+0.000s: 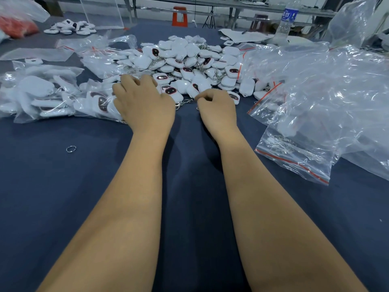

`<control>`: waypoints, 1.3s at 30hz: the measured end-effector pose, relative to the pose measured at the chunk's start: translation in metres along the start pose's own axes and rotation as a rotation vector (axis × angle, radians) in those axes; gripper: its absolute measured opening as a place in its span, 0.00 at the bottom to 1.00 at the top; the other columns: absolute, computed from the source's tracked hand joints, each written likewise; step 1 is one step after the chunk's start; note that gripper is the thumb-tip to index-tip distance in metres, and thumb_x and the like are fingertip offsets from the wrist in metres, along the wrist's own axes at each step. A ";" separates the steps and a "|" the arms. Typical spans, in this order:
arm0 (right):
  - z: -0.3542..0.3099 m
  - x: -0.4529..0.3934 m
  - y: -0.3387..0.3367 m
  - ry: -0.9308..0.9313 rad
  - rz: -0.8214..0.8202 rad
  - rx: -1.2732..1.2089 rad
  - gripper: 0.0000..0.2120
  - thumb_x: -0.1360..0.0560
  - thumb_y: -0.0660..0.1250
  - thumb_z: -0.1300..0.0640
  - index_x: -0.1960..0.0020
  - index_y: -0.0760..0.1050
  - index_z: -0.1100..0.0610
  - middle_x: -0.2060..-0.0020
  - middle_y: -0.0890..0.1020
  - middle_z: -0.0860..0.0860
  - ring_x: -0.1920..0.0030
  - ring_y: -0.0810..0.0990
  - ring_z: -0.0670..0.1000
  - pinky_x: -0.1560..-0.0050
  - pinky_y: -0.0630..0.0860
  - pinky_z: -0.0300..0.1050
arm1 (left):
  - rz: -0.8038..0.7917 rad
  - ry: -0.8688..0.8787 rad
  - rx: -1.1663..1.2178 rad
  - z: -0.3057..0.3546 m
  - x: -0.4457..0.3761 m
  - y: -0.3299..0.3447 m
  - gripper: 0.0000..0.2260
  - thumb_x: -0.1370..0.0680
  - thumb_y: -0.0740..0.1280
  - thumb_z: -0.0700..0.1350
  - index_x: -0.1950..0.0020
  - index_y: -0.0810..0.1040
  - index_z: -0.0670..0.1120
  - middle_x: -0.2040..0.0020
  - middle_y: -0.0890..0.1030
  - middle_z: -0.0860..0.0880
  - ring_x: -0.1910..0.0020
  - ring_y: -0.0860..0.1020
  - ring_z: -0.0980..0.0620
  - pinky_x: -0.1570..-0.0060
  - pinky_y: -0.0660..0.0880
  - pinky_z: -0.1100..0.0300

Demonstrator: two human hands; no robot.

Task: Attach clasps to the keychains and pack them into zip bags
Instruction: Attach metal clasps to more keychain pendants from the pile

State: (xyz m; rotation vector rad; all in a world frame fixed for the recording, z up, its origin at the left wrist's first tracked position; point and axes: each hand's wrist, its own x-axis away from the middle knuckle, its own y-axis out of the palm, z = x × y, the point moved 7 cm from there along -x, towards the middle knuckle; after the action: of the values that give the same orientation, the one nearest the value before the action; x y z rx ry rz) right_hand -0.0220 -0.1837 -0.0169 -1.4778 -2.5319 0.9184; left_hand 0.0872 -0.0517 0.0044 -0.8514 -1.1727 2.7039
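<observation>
A heap of white plush keychains [189, 60] with dark faces and metal chains lies in the middle of the blue cloth table [84, 186]. My left hand [143, 102] lies palm down at the heap's near left edge, fingers reaching onto the keychains and a packed zip bag [99, 102]. My right hand [216, 108] sits at the heap's near edge with fingers curled, thumb and forefinger pinching at a metal chain [185, 102]; what it pinches is partly hidden. A loose metal ring [71, 149] lies on the cloth to the left.
Packed bags of keychains [37, 95] pile at the left. Empty zip bags with red strips [315, 102] heap at the right. A water bottle [287, 20] stands at the back right, a clear sheet and more keychains [71, 27] at the back left.
</observation>
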 end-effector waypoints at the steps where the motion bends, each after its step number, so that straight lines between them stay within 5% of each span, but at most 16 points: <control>1: -0.001 0.000 -0.002 -0.008 0.027 -0.014 0.17 0.27 0.58 0.63 0.45 0.81 0.55 0.49 0.82 0.50 0.48 0.79 0.53 0.48 0.76 0.48 | 0.003 0.001 0.012 0.000 -0.001 0.000 0.14 0.25 0.62 0.42 0.40 0.75 0.48 0.36 0.69 0.44 0.35 0.64 0.41 0.41 0.61 0.54; 6: 0.002 -0.006 0.004 -0.088 -0.007 0.405 0.25 0.25 0.59 0.60 0.28 0.67 0.52 0.36 0.72 0.53 0.32 0.66 0.57 0.33 0.64 0.51 | 0.013 0.055 0.075 0.007 -0.001 0.002 0.13 0.24 0.61 0.42 0.41 0.75 0.47 0.37 0.70 0.45 0.35 0.65 0.43 0.43 0.62 0.55; 9: 0.003 -0.006 0.010 -0.102 -0.040 0.514 0.21 0.24 0.58 0.57 0.32 0.70 0.54 0.41 0.74 0.54 0.36 0.69 0.58 0.37 0.65 0.51 | 0.031 0.173 0.198 0.022 0.005 0.003 0.12 0.25 0.60 0.39 0.43 0.77 0.45 0.38 0.72 0.46 0.36 0.67 0.45 0.52 0.62 0.60; 12: -0.001 -0.006 0.001 -0.088 0.051 0.481 0.18 0.24 0.59 0.56 0.36 0.74 0.54 0.40 0.76 0.53 0.37 0.70 0.57 0.40 0.63 0.49 | -0.005 0.233 0.340 0.033 0.009 0.004 0.11 0.25 0.58 0.39 0.49 0.78 0.47 0.47 0.77 0.50 0.49 0.73 0.50 0.57 0.65 0.58; 16: 0.002 -0.006 -0.003 -0.062 0.090 0.397 0.20 0.24 0.60 0.55 0.32 0.71 0.53 0.34 0.72 0.53 0.33 0.66 0.56 0.38 0.62 0.48 | -0.239 0.134 0.639 0.038 0.017 0.022 0.14 0.26 0.56 0.33 0.57 0.77 0.49 0.59 0.78 0.55 0.55 0.79 0.49 0.51 0.78 0.51; 21: 0.007 -0.006 0.009 -0.036 -0.059 0.488 0.24 0.25 0.61 0.52 0.29 0.70 0.47 0.34 0.71 0.53 0.32 0.65 0.58 0.36 0.60 0.50 | -0.359 0.037 0.689 0.031 0.019 0.040 0.18 0.28 0.56 0.29 0.53 0.77 0.49 0.52 0.80 0.51 0.49 0.77 0.53 0.53 0.74 0.66; 24: 0.005 -0.006 0.007 -0.060 -0.015 0.448 0.23 0.26 0.62 0.55 0.32 0.73 0.48 0.37 0.75 0.53 0.35 0.68 0.58 0.41 0.61 0.48 | -0.409 -0.011 0.722 0.026 0.017 0.046 0.15 0.26 0.61 0.32 0.49 0.78 0.50 0.47 0.80 0.51 0.48 0.77 0.54 0.50 0.73 0.65; 32: 0.001 -0.002 -0.001 0.021 0.017 -0.161 0.05 0.25 0.64 0.58 0.53 0.78 0.57 0.57 0.81 0.52 0.54 0.77 0.52 0.50 0.75 0.51 | -0.468 -0.025 0.734 0.025 0.016 0.053 0.16 0.25 0.64 0.38 0.40 0.76 0.53 0.48 0.81 0.53 0.50 0.80 0.52 0.51 0.76 0.56; 36: -0.001 -0.001 0.001 0.033 0.002 -0.434 0.12 0.23 0.65 0.61 0.40 0.75 0.56 0.50 0.81 0.55 0.53 0.80 0.51 0.49 0.78 0.47 | -0.439 -0.087 0.740 0.020 0.013 0.054 0.11 0.25 0.67 0.42 0.43 0.78 0.49 0.50 0.81 0.53 0.53 0.79 0.53 0.47 0.77 0.55; 39: 0.004 -0.003 0.000 0.088 0.032 -0.541 0.16 0.23 0.67 0.61 0.36 0.73 0.59 0.57 0.80 0.52 0.62 0.78 0.47 0.54 0.77 0.42 | -0.455 -0.106 0.730 0.019 0.012 0.056 0.12 0.26 0.70 0.45 0.43 0.77 0.47 0.51 0.80 0.53 0.55 0.78 0.55 0.52 0.77 0.58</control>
State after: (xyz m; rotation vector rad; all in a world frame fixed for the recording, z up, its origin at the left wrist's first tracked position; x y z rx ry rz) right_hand -0.0217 -0.1881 -0.0199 -1.6312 -2.8293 0.1550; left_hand 0.0759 -0.1000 -0.0294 -0.2884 -0.2597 2.4893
